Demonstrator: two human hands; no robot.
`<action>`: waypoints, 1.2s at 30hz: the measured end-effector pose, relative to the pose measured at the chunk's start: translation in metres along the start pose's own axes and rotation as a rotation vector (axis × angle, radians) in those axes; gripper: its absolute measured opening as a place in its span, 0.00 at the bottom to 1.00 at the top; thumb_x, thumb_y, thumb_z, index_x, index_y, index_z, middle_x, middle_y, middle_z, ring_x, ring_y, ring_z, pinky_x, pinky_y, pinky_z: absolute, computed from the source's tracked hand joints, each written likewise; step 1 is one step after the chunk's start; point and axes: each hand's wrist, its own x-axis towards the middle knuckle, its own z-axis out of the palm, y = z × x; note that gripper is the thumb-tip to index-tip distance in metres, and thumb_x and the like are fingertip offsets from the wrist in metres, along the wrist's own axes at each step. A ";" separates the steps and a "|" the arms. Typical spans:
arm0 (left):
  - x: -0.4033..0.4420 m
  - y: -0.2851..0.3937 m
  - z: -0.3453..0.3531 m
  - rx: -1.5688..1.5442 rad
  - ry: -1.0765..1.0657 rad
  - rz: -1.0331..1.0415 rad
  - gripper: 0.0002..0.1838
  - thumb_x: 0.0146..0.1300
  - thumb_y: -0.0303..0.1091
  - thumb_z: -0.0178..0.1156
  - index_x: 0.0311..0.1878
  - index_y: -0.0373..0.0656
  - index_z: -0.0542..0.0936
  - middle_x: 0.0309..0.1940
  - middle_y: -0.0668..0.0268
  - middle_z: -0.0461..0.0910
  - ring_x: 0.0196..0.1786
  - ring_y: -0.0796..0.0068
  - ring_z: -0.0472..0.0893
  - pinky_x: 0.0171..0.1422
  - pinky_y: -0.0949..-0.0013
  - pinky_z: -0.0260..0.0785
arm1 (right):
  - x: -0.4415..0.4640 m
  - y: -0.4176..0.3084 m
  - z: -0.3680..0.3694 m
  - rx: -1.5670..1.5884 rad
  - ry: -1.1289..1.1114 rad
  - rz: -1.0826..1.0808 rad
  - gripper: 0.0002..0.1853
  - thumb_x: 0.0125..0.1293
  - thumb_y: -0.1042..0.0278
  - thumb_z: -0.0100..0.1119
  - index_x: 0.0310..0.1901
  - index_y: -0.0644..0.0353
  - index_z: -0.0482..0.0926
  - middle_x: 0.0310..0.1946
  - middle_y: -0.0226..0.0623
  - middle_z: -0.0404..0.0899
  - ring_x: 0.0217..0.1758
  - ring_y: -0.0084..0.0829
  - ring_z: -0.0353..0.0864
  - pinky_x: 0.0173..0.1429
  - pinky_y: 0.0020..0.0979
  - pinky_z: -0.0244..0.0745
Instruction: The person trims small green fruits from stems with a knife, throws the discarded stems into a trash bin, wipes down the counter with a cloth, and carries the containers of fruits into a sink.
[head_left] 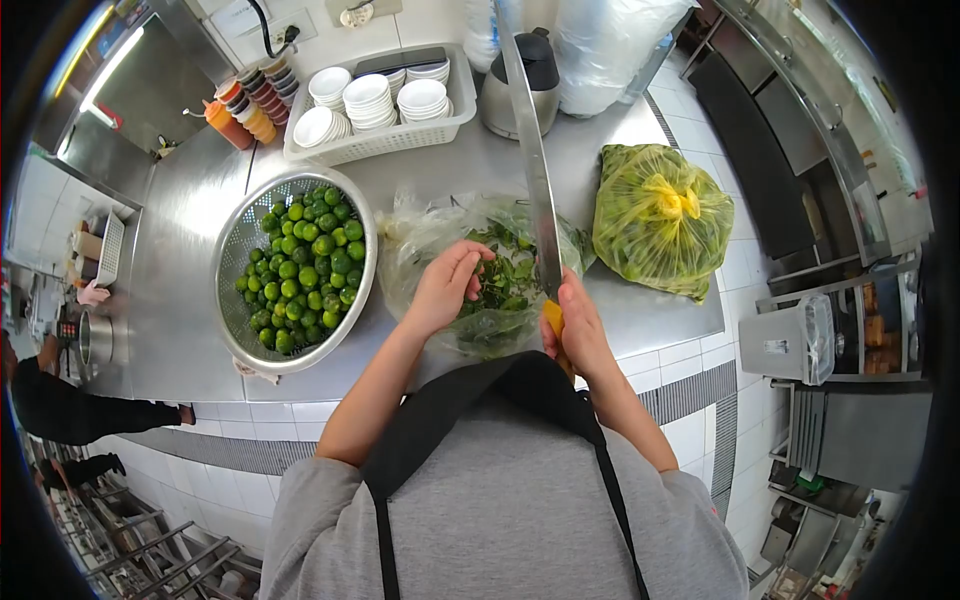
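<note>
In the head view, the right hand (580, 325) grips a long knife (536, 170) by its yellow handle (553, 318), blade pointing away over the clear plastic bag (492, 343) of leafy herbs (512, 275). The left hand (447, 288), fingers curled, is at that bag's left part; whether it pinches leaves I cannot tell. Left of the bag sits a colander (243, 215) of green limes (305, 265).

Stnls worktop (175, 300) — colander (238, 230) L, wht basket (390, 138) + flask (497, 108) at back — clear bag (415, 235) ctr, tied bag (660, 228) R.
</note>
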 end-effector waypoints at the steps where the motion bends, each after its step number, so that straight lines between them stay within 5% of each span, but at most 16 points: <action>1: -0.001 0.000 -0.001 0.074 -0.009 -0.009 0.12 0.67 0.34 0.44 0.48 0.40 0.73 0.32 0.70 0.72 0.28 0.87 0.69 0.32 0.82 0.64 | 0.000 0.000 0.000 0.009 0.003 0.003 0.29 0.67 0.44 0.35 0.61 0.58 0.58 0.12 0.28 0.62 0.12 0.18 0.59 0.16 0.20 0.58; 5: -0.005 0.010 0.006 0.275 0.025 0.051 0.10 0.63 0.29 0.51 0.47 0.40 0.73 0.30 0.71 0.73 0.27 0.86 0.70 0.34 0.82 0.65 | -0.001 0.003 -0.002 0.003 -0.015 0.021 0.26 0.68 0.48 0.36 0.61 0.58 0.59 0.13 0.28 0.62 0.12 0.18 0.60 0.17 0.20 0.58; 8: -0.007 0.012 0.016 0.108 0.158 0.187 0.11 0.57 0.24 0.57 0.45 0.38 0.75 0.32 0.66 0.75 0.28 0.81 0.75 0.34 0.78 0.69 | -0.002 0.004 -0.002 0.034 -0.051 0.010 0.23 0.69 0.55 0.38 0.61 0.56 0.58 0.13 0.26 0.62 0.13 0.16 0.61 0.17 0.19 0.59; 14: -0.010 0.018 0.012 -0.425 -0.003 0.008 0.17 0.55 0.22 0.59 0.49 0.36 0.72 0.37 0.67 0.76 0.37 0.80 0.76 0.43 0.77 0.69 | 0.002 0.014 0.007 0.002 -0.137 -0.106 0.24 0.69 0.56 0.37 0.64 0.56 0.56 0.14 0.24 0.60 0.15 0.16 0.61 0.19 0.20 0.60; 20: -0.011 0.009 0.011 -0.629 -0.010 -0.040 0.14 0.58 0.23 0.56 0.48 0.38 0.73 0.39 0.65 0.77 0.40 0.78 0.77 0.48 0.75 0.70 | -0.001 0.003 0.014 -0.032 -0.151 -0.127 0.25 0.69 0.56 0.38 0.65 0.55 0.55 0.14 0.23 0.60 0.16 0.16 0.62 0.21 0.20 0.61; 29: -0.010 0.015 0.018 -0.321 0.126 0.165 0.14 0.49 0.17 0.62 0.42 0.37 0.78 0.37 0.65 0.78 0.37 0.78 0.77 0.43 0.75 0.72 | -0.002 0.004 0.020 -0.024 -0.113 -0.096 0.24 0.69 0.53 0.38 0.63 0.55 0.59 0.13 0.24 0.61 0.15 0.16 0.62 0.21 0.19 0.60; 32: -0.015 0.013 0.021 0.180 0.280 0.452 0.15 0.46 0.19 0.65 0.41 0.36 0.79 0.35 0.64 0.78 0.35 0.77 0.77 0.41 0.75 0.71 | 0.005 0.002 0.024 -0.008 -0.079 -0.056 0.22 0.69 0.50 0.36 0.58 0.55 0.64 0.12 0.25 0.62 0.13 0.16 0.61 0.18 0.20 0.58; 36: -0.027 0.017 0.026 0.363 0.354 0.590 0.16 0.41 0.22 0.68 0.38 0.37 0.80 0.33 0.61 0.78 0.35 0.74 0.77 0.41 0.74 0.69 | 0.017 0.001 0.030 0.082 -0.060 0.130 0.21 0.69 0.47 0.32 0.51 0.53 0.65 0.10 0.28 0.62 0.10 0.18 0.59 0.15 0.19 0.55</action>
